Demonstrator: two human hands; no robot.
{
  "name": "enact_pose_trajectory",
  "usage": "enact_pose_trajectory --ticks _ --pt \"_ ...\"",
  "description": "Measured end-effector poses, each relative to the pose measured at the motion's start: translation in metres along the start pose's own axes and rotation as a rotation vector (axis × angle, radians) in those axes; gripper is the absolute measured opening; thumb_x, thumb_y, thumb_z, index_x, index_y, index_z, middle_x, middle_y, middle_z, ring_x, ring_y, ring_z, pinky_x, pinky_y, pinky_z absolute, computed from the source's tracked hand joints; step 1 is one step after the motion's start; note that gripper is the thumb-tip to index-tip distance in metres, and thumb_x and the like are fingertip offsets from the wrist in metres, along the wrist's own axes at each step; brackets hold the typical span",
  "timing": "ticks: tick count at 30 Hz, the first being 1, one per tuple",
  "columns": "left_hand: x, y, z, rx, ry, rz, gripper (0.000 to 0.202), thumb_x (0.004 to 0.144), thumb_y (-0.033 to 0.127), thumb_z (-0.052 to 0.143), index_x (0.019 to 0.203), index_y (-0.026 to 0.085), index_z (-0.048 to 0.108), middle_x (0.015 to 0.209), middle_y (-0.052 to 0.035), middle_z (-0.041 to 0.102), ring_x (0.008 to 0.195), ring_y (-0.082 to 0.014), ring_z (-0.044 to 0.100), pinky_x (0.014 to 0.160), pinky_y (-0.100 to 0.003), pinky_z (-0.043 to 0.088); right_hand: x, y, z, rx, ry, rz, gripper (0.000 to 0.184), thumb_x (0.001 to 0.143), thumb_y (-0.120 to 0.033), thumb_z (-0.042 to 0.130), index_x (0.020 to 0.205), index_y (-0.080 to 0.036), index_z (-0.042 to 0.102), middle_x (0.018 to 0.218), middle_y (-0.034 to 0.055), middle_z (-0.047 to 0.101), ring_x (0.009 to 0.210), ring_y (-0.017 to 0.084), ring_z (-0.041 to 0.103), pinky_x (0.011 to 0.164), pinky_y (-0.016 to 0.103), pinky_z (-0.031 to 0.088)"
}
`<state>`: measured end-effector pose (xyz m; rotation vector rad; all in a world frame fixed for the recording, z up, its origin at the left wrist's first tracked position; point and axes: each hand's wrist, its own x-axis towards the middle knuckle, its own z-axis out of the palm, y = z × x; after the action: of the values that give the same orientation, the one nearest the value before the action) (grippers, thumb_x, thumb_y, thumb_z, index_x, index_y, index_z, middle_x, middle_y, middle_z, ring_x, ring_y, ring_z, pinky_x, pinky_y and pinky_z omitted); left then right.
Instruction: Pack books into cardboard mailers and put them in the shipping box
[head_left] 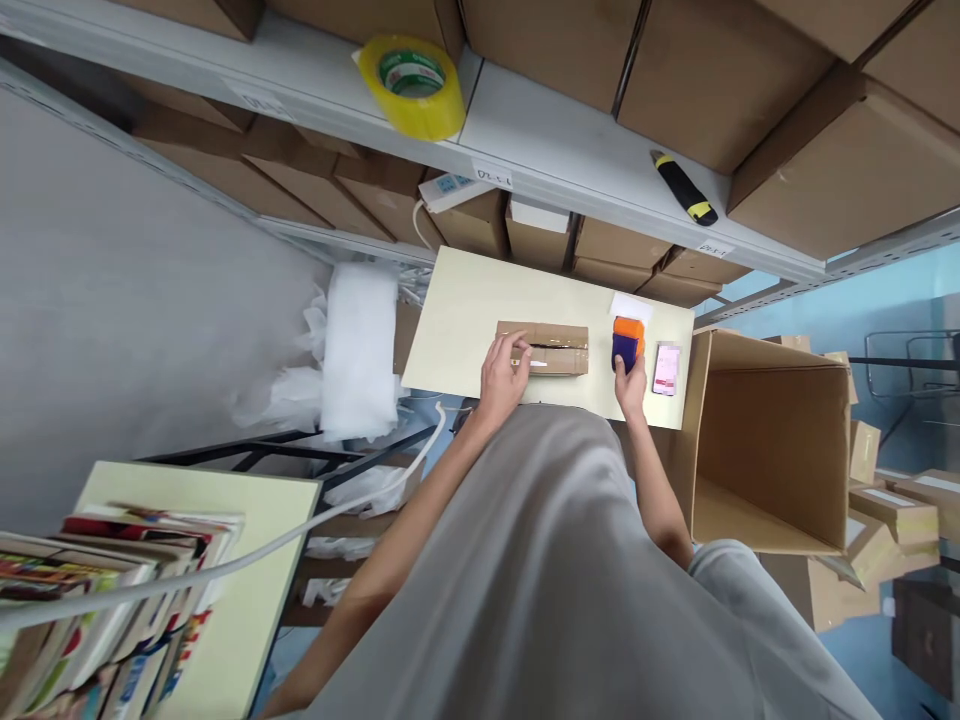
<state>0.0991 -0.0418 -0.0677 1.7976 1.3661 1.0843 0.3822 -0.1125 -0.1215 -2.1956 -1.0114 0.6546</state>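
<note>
Cardboard box: a small brown box [559, 361], centre of the frame, lying flat on the pale bench [465, 300], a dark line running along its glossy taped top.
Left hand [504, 380]: loosely open, fingers bent and laid over the left end of the box.
Right hand [631, 385]: closed around the lower part of an orange and dark-blue device [627, 340], right of the box and apart from it.
Beside the device: a phone [666, 370] with a lit pinkish screen to its right; a white paper [634, 305] just above it.
Right of the bench: a large open carton [780, 352], mouth facing the viewer.
Shelf [540, 105], top of the frame: a yellow tape roll [424, 112] towards the left, a black and yellow cutter [684, 188] towards the right.
Left of the bench: a white roll of wrapping [360, 350].
Lower left: books or magazines [112, 610], blurred, on another pale surface [262, 520].
</note>
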Motion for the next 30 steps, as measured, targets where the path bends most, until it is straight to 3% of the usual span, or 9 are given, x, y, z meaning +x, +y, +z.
enact_pose_trajectory --ticks 3,6,11,14,20,22,26,30 --pt "-0.002 0.022 -0.001 -0.082 -0.092 0.019 0.027 0.113 0.034 0.057 0.131 0.025 0.074 0.118 -0.0091 0.082 0.117 -0.0269 0.076 0.107 -0.044 0.06 -0.016 -0.041 -0.014 0.288 -0.039 -0.151 0.054 0.107 -0.071 0.056 0.129 -0.022 0.059 0.124 0.0173 0.076 0.115 0.034 0.074 0.107 0.052 0.061" --pt "-0.002 0.044 -0.002 -0.147 -0.21 0.047 0.023 0.109 0.043 0.07 0.122 0.027 0.079 0.119 -0.0074 0.083 0.114 -0.027 0.078 0.106 -0.044 0.063 -0.034 -0.087 -0.016 0.479 -0.203 -0.237 0.057 0.107 -0.073 0.059 0.134 -0.024 0.063 0.128 0.0146 0.078 0.122 0.032 0.075 0.113 0.048 0.061" --pt "-0.003 0.059 -0.011 -0.16 -0.149 0.008 0.025 0.107 0.049 0.073 0.116 0.027 0.081 0.118 -0.0075 0.083 0.112 -0.0267 0.078 0.104 -0.044 0.065 -0.054 -0.136 -0.005 0.588 -0.403 -0.307 0.06 0.107 -0.075 0.06 0.14 -0.026 0.066 0.131 0.0122 0.081 0.129 0.032 0.076 0.118 0.051 0.06" --pt "-0.008 0.053 -0.018 -0.163 -0.095 -0.008 0.023 0.109 0.046 0.07 0.116 0.026 0.079 0.117 -0.0075 0.081 0.109 -0.025 0.078 0.098 -0.04 0.065 -0.057 -0.143 0.007 0.614 -0.449 -0.316 0.06 0.105 -0.076 0.063 0.137 -0.025 0.069 0.133 0.0121 0.08 0.129 0.032 0.077 0.12 0.051 0.06" --pt "-0.022 0.036 -0.03 -0.111 -0.067 -0.05 0.024 0.107 0.048 0.07 0.109 0.026 0.078 0.104 -0.0066 0.079 0.094 -0.024 0.073 0.086 -0.039 0.064 -0.054 -0.142 0.028 0.548 -0.532 -0.295 0.066 0.094 -0.084 0.073 0.116 -0.022 0.075 0.112 0.0078 0.084 0.107 0.028 0.079 0.104 0.044 0.067" --pt "-0.022 0.033 -0.039 -0.094 -0.046 -0.071 0.03 0.105 0.054 0.072 0.114 0.026 0.079 0.107 -0.0077 0.079 0.098 -0.0254 0.072 0.086 -0.04 0.064 -0.055 -0.143 0.026 0.528 -0.55 -0.338 0.065 0.095 -0.084 0.072 0.119 -0.023 0.076 0.117 0.0075 0.084 0.111 0.028 0.079 0.106 0.044 0.066" --pt "-0.007 0.034 -0.065 -0.163 0.018 -0.136 0.055 0.103 0.061 0.071 0.148 0.028 0.07 0.134 -0.0107 0.072 0.113 -0.026 0.073 0.093 -0.04 0.066 -0.056 -0.144 0.013 0.449 -0.589 -0.443 0.059 0.099 -0.076 0.073 0.13 -0.025 0.076 0.127 0.0088 0.084 0.117 0.031 0.079 0.111 0.047 0.064" --pt "0.018 0.04 -0.085 -0.264 -0.062 -0.148 0.055 0.103 0.064 0.071 0.145 0.03 0.073 0.135 -0.0092 0.069 0.126 -0.0289 0.073 0.1 -0.043 0.067 -0.052 -0.139 -0.002 0.313 -0.633 -0.547 0.056 0.102 -0.074 0.072 0.129 -0.025 0.077 0.124 0.0106 0.084 0.113 0.032 0.078 0.107 0.048 0.064"
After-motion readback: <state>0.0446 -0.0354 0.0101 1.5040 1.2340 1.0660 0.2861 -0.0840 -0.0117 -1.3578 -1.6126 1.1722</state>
